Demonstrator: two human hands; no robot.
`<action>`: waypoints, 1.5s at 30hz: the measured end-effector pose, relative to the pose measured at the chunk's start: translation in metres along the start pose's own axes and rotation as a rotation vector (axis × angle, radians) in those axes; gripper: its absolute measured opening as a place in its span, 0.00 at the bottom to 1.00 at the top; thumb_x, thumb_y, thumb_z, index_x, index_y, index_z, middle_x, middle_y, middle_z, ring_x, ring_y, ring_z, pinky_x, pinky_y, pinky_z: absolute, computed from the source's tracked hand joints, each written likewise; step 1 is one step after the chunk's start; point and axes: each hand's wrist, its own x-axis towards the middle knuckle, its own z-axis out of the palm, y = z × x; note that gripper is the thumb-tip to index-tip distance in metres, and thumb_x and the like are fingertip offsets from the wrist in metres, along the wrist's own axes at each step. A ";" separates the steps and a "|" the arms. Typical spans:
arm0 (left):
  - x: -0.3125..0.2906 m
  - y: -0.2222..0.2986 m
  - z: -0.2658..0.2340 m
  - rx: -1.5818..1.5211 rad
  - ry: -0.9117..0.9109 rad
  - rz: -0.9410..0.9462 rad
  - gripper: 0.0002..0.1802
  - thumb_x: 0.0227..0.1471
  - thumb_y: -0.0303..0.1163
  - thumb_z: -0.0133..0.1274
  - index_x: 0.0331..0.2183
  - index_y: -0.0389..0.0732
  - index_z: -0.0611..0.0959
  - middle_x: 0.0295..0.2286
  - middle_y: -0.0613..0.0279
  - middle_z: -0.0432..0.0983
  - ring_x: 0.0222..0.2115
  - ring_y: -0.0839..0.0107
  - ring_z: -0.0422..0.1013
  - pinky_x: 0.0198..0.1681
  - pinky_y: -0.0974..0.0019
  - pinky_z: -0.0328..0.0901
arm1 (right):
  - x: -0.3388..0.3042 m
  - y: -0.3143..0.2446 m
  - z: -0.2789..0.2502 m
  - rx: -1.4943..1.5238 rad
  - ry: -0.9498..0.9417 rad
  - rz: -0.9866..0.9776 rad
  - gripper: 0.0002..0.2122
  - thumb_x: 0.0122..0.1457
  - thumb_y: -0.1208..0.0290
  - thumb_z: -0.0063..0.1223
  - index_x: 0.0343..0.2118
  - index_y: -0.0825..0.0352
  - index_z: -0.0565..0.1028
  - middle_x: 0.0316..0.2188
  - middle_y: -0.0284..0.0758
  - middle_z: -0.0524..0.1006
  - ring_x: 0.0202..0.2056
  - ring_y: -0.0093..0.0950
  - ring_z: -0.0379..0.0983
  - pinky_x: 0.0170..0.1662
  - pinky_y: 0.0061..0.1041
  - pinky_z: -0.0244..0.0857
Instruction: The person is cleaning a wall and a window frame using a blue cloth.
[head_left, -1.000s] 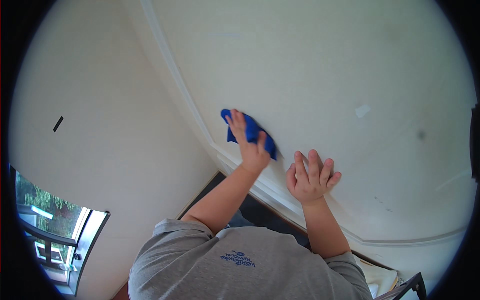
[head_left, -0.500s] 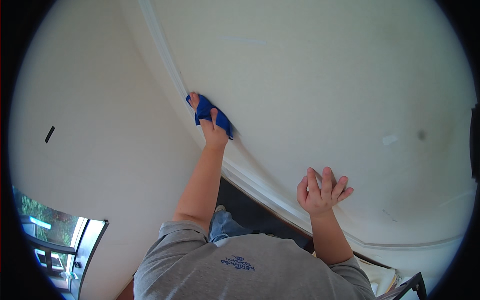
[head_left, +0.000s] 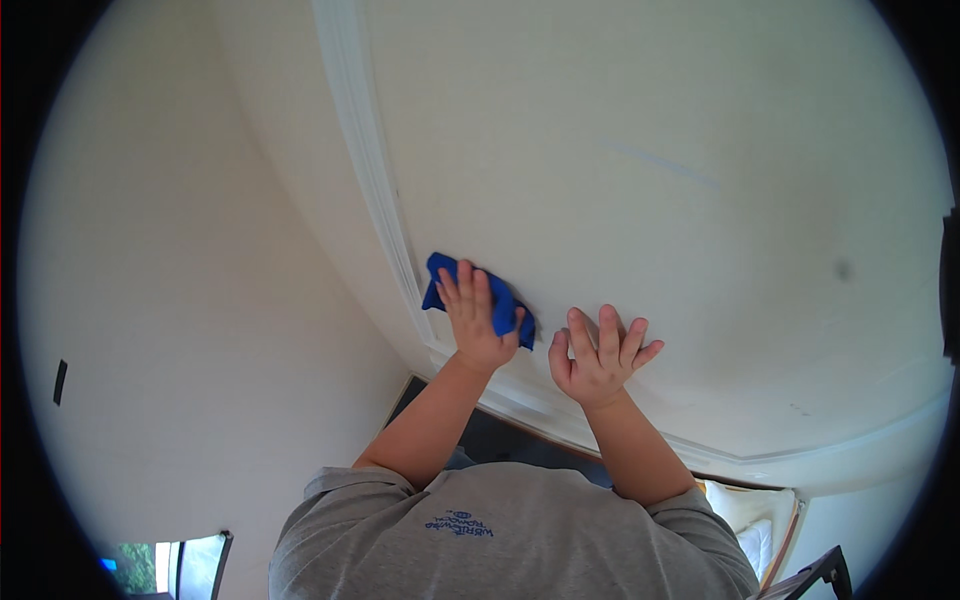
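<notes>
My left hand [head_left: 477, 328] presses a blue cloth [head_left: 505, 308] against the off-white wall panel [head_left: 620, 230]. The fingers lie over the cloth, and the thumb is on its right part. Just left of the cloth runs the white moulding [head_left: 372, 185] that frames the panel. To the right, my right hand [head_left: 597, 365] rests its fingertips on the panel, fingers spread, holding nothing.
A plain wall [head_left: 230, 330] meets the panelled one at a corner on the left. Bright windows [head_left: 170, 568] show at lower left. A dark floor [head_left: 500, 435] lies below. At lower right are a pale cushion-like thing [head_left: 745, 515] and a black frame part [head_left: 815, 575]. A dark smudge [head_left: 843, 270] marks the panel.
The view has shifted. My left hand has slid the cloth down and rightward, away from the moulding and closer to my right hand. My right hand stays spread against the panel.
</notes>
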 end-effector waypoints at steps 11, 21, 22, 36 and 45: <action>-0.014 0.003 0.001 -0.124 -0.031 0.022 0.47 0.54 0.44 0.51 0.66 0.32 0.50 0.66 0.37 0.40 0.65 0.29 0.29 0.62 0.29 0.26 | 0.000 -0.018 0.014 -0.126 -0.027 -0.005 0.24 0.53 0.61 0.51 0.56 0.48 0.74 0.68 0.36 0.57 0.70 0.49 0.37 0.68 0.55 0.19; 0.010 -0.048 -0.008 -0.101 0.038 0.092 0.41 0.59 0.43 0.46 0.65 0.31 0.53 0.65 0.39 0.45 0.68 0.46 0.34 0.65 0.35 0.24 | -0.019 0.013 -0.009 -0.056 -0.105 -0.060 0.21 0.51 0.67 0.54 0.51 0.49 0.78 0.65 0.33 0.62 0.70 0.43 0.43 0.70 0.49 0.25; 0.005 -0.052 -0.010 -0.085 0.039 0.082 0.43 0.59 0.43 0.46 0.65 0.30 0.51 0.65 0.38 0.44 0.68 0.46 0.34 0.65 0.35 0.25 | -0.018 0.017 -0.017 -0.041 -0.077 0.006 0.21 0.52 0.67 0.54 0.52 0.52 0.77 0.65 0.35 0.61 0.70 0.44 0.43 0.70 0.47 0.26; -0.009 0.120 0.052 0.049 -0.006 0.310 0.42 0.59 0.51 0.44 0.66 0.38 0.53 0.67 0.45 0.44 0.68 0.41 0.33 0.64 0.33 0.25 | -0.058 0.080 -0.052 -0.036 0.035 0.084 0.21 0.54 0.65 0.48 0.53 0.55 0.77 0.66 0.32 0.62 0.70 0.42 0.45 0.70 0.49 0.25; -0.003 0.108 0.045 -0.231 0.075 -0.264 0.37 0.68 0.41 0.34 0.67 0.37 0.37 0.68 0.50 0.31 0.68 0.58 0.37 0.68 0.53 0.34 | -0.042 0.087 -0.054 0.032 0.136 0.085 0.19 0.55 0.65 0.46 0.49 0.55 0.80 0.61 0.26 0.69 0.69 0.35 0.50 0.71 0.44 0.28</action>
